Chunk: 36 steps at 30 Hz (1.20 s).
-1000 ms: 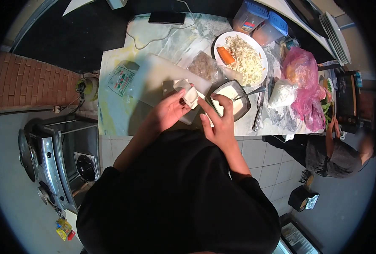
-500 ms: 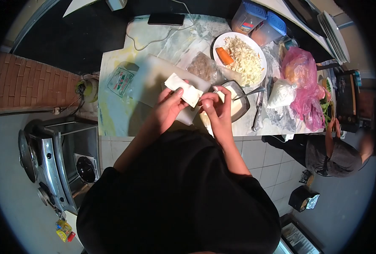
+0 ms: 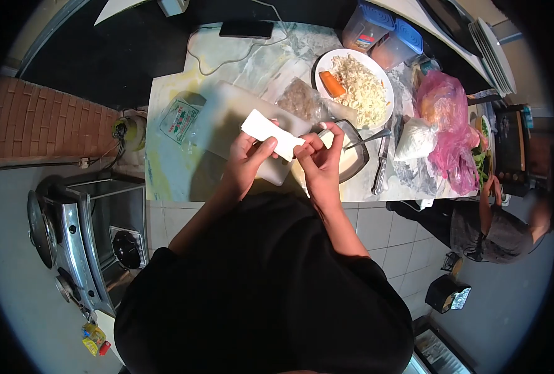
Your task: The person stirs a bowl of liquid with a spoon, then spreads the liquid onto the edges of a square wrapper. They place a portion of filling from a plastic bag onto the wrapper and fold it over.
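Note:
A pale folded pastry wrapper (image 3: 272,135), long and narrow, is held up between my two hands over the table. My left hand (image 3: 250,157) is closed on its left part, the thumb lying on the front face. At the wrapper's right end, my right hand (image 3: 320,159) pinches the corner between thumb and fingers. Below and partly behind the right hand stands a dark square bowl (image 3: 365,156) of creamy white liquid, with a spoon (image 3: 369,138) resting in it. Under the hands lies a white cutting board (image 3: 227,103), partly hidden.
A white plate (image 3: 387,93) holds shredded vegetables and a carrot piece (image 3: 332,84). To the right are a knife (image 3: 381,165), a bag of white powder (image 3: 416,138) and a pink plastic bag (image 3: 442,112). Another person (image 3: 492,227) works at far right.
The wrapper has been turned so its face looks smoother and flatter. My right fingers have shifted onto its right corner; my left hand stays in nearly the same place.

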Motion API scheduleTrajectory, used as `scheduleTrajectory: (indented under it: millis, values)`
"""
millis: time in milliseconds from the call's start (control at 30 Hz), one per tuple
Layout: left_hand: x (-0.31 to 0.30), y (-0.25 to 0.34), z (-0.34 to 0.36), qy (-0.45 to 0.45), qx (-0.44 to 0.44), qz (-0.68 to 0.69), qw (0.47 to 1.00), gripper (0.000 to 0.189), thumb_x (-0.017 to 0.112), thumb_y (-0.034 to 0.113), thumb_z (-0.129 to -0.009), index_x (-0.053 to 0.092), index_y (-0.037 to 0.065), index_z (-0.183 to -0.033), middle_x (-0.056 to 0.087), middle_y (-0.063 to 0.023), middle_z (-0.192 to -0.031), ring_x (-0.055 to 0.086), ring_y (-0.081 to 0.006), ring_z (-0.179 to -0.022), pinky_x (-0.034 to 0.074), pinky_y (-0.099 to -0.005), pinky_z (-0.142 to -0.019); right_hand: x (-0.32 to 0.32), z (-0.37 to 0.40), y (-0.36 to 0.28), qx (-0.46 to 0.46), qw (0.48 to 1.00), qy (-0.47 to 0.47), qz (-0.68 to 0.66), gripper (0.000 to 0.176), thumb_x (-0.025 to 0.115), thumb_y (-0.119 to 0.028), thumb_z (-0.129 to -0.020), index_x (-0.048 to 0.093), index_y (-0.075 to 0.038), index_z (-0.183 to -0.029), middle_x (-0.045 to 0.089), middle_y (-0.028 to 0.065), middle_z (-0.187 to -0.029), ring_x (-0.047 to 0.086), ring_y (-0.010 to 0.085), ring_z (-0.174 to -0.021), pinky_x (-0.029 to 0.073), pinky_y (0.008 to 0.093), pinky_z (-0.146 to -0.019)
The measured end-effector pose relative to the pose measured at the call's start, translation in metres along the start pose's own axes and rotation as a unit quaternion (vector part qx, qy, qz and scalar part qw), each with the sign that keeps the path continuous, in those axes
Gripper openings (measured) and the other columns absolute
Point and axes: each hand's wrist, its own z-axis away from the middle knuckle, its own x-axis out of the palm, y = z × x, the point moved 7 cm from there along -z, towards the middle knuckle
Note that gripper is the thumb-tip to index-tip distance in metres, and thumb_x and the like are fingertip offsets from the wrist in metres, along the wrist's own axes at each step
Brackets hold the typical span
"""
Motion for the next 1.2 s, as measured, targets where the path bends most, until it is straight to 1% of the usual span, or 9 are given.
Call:
scheduleTrajectory:
  millis: [67,300,500,567,667,900,967,1067,1200]
  values:
    - [0.0,0.0,0.001,0.0,0.002,0.001,1.0,0.031,0.06,0.008,-0.1,0.054,-0.001,-0.129,0.059,-0.0072,-0.127,0.059,-0.0114,-0.101,0.049,-0.0288,-0.085,0.001,-0.001,-0.003,-0.02,1.0,-0.009,0.015,0.06,0.056,0.014,-0.091,0.026,-0.012,-0.136,0.057,0.0038,-0.099,0.056,0.0087,-0.084,0.045,0.0228,-0.078]
    - [-0.001,0.002,0.001,0.007,0.008,-0.007,1.0,0.031,0.061,0.008,-0.1,0.055,-0.001,-0.128,0.059,-0.0072,-0.126,0.059,-0.0114,-0.1,0.049,-0.0288,-0.085,0.0,-0.007,-0.004,-0.01,0.999,-0.016,0.033,0.057,0.054,0.013,-0.093,0.025,-0.011,-0.136,0.057,0.0057,-0.098,0.056,0.0082,-0.083,0.045,0.0225,-0.076]
    - [0.0,0.0,0.0,-0.007,-0.011,0.0,1.0,0.035,0.06,0.01,-0.1,0.053,-0.001,-0.133,0.061,-0.0071,-0.123,0.059,-0.0115,-0.101,0.049,-0.0298,-0.087,0.005,-0.007,-0.01,-0.038,0.998,-0.024,0.044,0.057,0.055,0.011,-0.094,0.024,-0.011,-0.136,0.057,0.0057,-0.097,0.056,0.008,-0.083,0.045,0.0227,-0.076]
    - [0.0,-0.005,-0.002,-0.017,-0.052,0.102,0.993,0.036,0.06,0.012,-0.101,0.052,-0.001,-0.134,0.062,-0.0068,-0.121,0.059,-0.0116,-0.102,0.047,-0.0308,-0.089,0.007,-0.007,-0.01,-0.01,0.999,-0.008,0.041,0.057,0.056,0.01,-0.094,0.023,-0.011,-0.136,0.058,0.0056,-0.097,0.057,0.0086,-0.086,0.045,0.0226,-0.078]
    - [-0.001,-0.003,-0.011,0.004,-0.056,0.142,0.988,0.036,0.059,0.014,-0.102,0.052,0.0,-0.134,0.062,-0.0061,-0.119,0.058,-0.0115,-0.102,0.046,-0.0313,-0.089,0.01,-0.006,-0.006,-0.009,0.999,-0.033,0.038,0.058,0.056,0.011,-0.094,0.023,-0.012,-0.136,0.058,0.0055,-0.097,0.058,0.009,-0.088,0.045,0.0225,-0.081]
    - [-0.001,0.002,-0.011,0.002,-0.032,0.084,0.996,0.035,0.059,0.013,-0.102,0.052,0.0,-0.134,0.062,-0.0051,-0.115,0.057,-0.0106,-0.101,0.047,-0.0297,-0.086,0.01,-0.006,-0.005,-0.003,0.999,-0.031,0.038,0.059,0.057,0.012,-0.093,0.023,-0.011,-0.136,0.057,0.0042,-0.093,0.057,0.008,-0.089,0.044,0.0218,-0.081]
    - [-0.003,-0.001,-0.011,-0.019,-0.026,0.041,0.999,0.035,0.051,0.013,-0.105,0.047,-0.001,-0.137,0.059,-0.0161,-0.132,0.058,-0.0163,-0.114,0.046,-0.0321,-0.094,0.009,-0.007,-0.002,0.003,0.998,-0.031,0.049,0.059,0.057,0.012,-0.093,0.023,-0.011,-0.135,0.056,0.0036,-0.092,0.056,0.0071,-0.087,0.044,0.0208,-0.079]
    - [-0.001,-0.002,-0.009,-0.021,-0.046,0.052,0.997,0.034,0.051,0.013,-0.105,0.048,-0.001,-0.136,0.058,-0.0158,-0.133,0.058,-0.0173,-0.116,0.046,-0.0331,-0.097,0.008,-0.007,0.002,0.012,0.997,-0.028,0.076,0.059,0.057,0.012,-0.093,0.023,-0.012,-0.135,0.057,0.0036,-0.092,0.055,0.0063,-0.084,0.044,0.0202,-0.077]
    - [-0.001,-0.003,-0.011,-0.029,-0.047,0.078,0.995,0.035,0.05,0.014,-0.105,0.048,0.0,-0.137,0.057,-0.0165,-0.135,0.057,-0.0204,-0.121,0.046,-0.0364,-0.103,0.013,-0.005,-0.003,0.012,0.999,-0.015,0.051,0.059,0.057,0.012,-0.093,0.023,-0.012,-0.135,0.057,0.0037,-0.092,0.054,0.0062,-0.083,0.044,0.0201,-0.077]
